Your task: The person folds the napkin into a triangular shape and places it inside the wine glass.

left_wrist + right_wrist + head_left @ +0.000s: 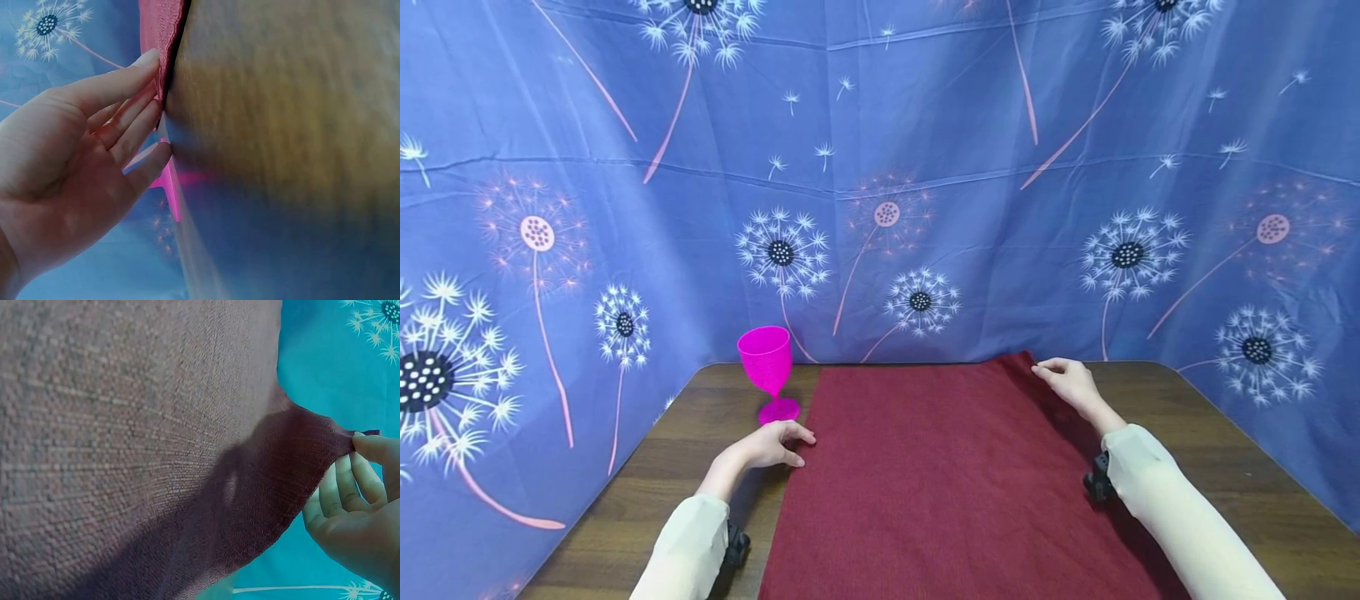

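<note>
A dark red cloth [910, 467] is spread over the wooden table. Its far right corner is raised, pinched between the thumb and fingers of my right hand [1069, 385]. The right wrist view shows that cloth [294, 444] stretching up to the fingertips of the hand [362, 519]. At the cloth's left edge, my left hand [766, 446] rests with fingers loosely bent. Seen from the left wrist, this hand [81, 137] has its thumb and fingertips against the hemmed edge of the cloth [164, 37], not visibly gripping it.
A bright pink goblet [767, 367] stands upright on the table at the back left, just beyond my left hand. Bare wood of the table [1247, 475] shows on both sides of the cloth. Behind it hangs a blue curtain [1000, 250] with dandelion patterns.
</note>
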Available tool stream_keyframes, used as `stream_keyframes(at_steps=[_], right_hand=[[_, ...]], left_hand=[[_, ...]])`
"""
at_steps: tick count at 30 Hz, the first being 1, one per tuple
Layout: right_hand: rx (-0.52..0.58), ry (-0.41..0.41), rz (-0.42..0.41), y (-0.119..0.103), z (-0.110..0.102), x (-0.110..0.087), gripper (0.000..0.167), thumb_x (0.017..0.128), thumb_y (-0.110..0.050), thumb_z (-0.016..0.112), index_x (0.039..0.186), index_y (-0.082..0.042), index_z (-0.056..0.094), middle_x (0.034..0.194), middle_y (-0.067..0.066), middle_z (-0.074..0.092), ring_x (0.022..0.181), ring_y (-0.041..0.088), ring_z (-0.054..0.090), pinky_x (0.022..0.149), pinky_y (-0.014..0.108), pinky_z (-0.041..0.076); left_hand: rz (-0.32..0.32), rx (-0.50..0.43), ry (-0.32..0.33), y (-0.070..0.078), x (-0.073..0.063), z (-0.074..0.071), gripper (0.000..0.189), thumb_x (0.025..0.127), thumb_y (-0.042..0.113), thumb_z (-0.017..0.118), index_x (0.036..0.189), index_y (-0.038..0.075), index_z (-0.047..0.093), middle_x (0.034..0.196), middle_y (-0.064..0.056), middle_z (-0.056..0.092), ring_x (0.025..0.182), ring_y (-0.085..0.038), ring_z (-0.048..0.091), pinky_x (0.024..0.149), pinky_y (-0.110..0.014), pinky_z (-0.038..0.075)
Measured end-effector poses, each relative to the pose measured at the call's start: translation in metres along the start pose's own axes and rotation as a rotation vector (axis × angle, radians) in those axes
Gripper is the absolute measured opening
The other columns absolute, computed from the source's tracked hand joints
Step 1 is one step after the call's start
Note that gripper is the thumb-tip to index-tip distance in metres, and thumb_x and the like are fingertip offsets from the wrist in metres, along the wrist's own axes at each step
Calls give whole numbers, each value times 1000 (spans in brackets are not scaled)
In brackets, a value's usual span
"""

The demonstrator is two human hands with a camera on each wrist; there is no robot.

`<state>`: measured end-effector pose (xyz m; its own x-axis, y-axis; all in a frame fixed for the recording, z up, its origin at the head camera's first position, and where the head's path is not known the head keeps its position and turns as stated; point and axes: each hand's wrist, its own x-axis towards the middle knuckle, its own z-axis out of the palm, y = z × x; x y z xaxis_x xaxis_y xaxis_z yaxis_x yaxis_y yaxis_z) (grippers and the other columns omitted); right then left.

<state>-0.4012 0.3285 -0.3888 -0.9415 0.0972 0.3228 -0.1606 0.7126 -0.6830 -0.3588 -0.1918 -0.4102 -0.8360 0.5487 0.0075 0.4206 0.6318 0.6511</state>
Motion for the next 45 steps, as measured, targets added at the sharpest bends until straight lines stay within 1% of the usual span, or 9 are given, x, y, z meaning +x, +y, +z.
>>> stream_keyframes(at_steps=[4,8,13,18,23,28,35,38,45], right_hand=[[-9,-13,-22,-2,1,-1,37,92,-28,58,110,2,65,114,23,64,98,28,58,80,31,43],[-17,-26,-37,-6,0,-3,36,92,-29,58,110,1,66,105,21,67,84,16,56,74,28,44],[-17,-46,-50,-14,1,-5,35,91,-30,59,109,0,66,92,16,68,74,9,53,70,27,43],[28,-70,-67,-22,2,-7,36,91,-28,59,109,3,65,91,17,67,70,5,53,66,22,44],[37,-100,-69,-28,1,-10,36,92,-28,59,109,3,65,94,18,67,72,8,55,65,23,45],[47,-119,-80,-35,3,-16,34,92,-26,58,108,4,65,90,18,65,70,8,55,64,23,45],[85,-123,-85,-40,6,-21,33,92,-25,60,107,4,65,85,12,64,69,12,56,62,21,45],[94,-126,-85,-43,6,-22,35,92,-27,60,108,4,65,86,12,65,71,14,57,62,21,45],[87,-137,-80,-48,4,-27,37,92,-29,59,109,4,64,86,11,65,73,16,58,63,22,46]], left_hand=[[7,31,5,2,-2,1,34,76,1,73,108,-2,64,115,-18,64,115,-40,52,96,-50,42],[3,47,7,3,-3,1,37,76,1,73,111,-4,62,117,-20,63,116,-41,52,96,-50,42],[7,42,5,2,-1,0,39,76,2,72,113,-5,61,117,-21,62,116,-41,52,97,-50,42],[22,59,0,2,0,-2,37,78,2,71,113,-5,62,117,-19,62,117,-40,52,97,-49,42],[39,80,-12,3,-1,-3,37,78,2,70,113,-5,62,120,-20,60,117,-40,50,98,-48,41],[27,67,-20,5,-3,-2,37,78,2,70,114,-5,62,122,-20,58,119,-41,49,99,-49,40],[31,76,-17,3,-4,0,37,79,1,68,114,-6,62,122,-21,58,119,-41,48,99,-49,40],[46,92,-15,3,-3,0,36,79,1,68,114,-6,62,122,-21,58,119,-41,49,98,-49,40],[51,83,-14,2,-4,0,36,79,1,68,114,-6,61,122,-22,58,119,-41,50,99,-48,40]])
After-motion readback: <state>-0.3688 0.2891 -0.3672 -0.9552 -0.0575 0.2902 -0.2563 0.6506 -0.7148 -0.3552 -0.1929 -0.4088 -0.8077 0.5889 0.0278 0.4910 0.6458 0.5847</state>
